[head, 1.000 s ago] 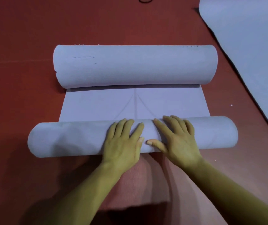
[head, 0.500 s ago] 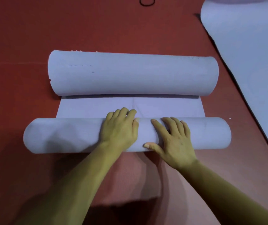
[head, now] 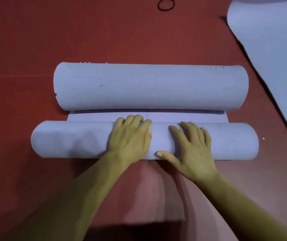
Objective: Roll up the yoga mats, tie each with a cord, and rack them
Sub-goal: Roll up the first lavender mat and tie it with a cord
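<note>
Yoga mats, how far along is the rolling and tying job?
Done: part of one mat is wound into the near roll. In hand: left hand and right hand press on it, a narrow flat strip short of the far curl. Left: close that gap, tie with the black cord lying beyond, then the second mat, unrolled at right.

Single view: your head camera, angled steeply down and forward over the red textured floor [head: 35, 32]. Close range: left hand [head: 130, 138] and right hand [head: 193, 148] sit mid-frame; thin black cord loop [head: 166, 5] sits at the top edge.
</note>
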Demonstrator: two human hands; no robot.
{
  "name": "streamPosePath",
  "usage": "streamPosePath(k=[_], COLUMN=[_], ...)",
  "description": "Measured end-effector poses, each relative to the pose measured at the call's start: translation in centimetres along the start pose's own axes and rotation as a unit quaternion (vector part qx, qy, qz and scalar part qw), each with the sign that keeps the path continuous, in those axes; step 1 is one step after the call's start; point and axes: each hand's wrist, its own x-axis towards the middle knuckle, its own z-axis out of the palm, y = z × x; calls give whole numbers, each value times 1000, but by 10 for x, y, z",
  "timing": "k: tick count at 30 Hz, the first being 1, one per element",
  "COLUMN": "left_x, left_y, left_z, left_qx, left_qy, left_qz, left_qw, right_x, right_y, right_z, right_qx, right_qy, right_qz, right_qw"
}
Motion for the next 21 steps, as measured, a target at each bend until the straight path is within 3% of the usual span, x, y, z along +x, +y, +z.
streamPosePath(k=[4, 9, 14, 18, 21], left_x=[15, 8, 28, 43, 45], left_y=[5, 9, 2, -2, -3], left_z=[-6, 4, 7, 4, 4], left_qx=[-12, -3, 15, -6, -30], left_qy=[36, 43, 14, -5, 14], left_qz=[-38, -9, -8, -19, -17], left_qw=[999, 999, 1000, 1000, 999], right_x=[23, 42, 52, 52, 60], right_y=[8, 13, 13, 19, 26], right_z=[4, 7, 1, 3, 7], right_qx=[-3, -13, 28, 2, 2], right_qy=[7, -2, -8, -24, -8], right_qz=[-13, -13, -8, -55, -68], right_qw=[1000, 1000, 1000, 998, 998])
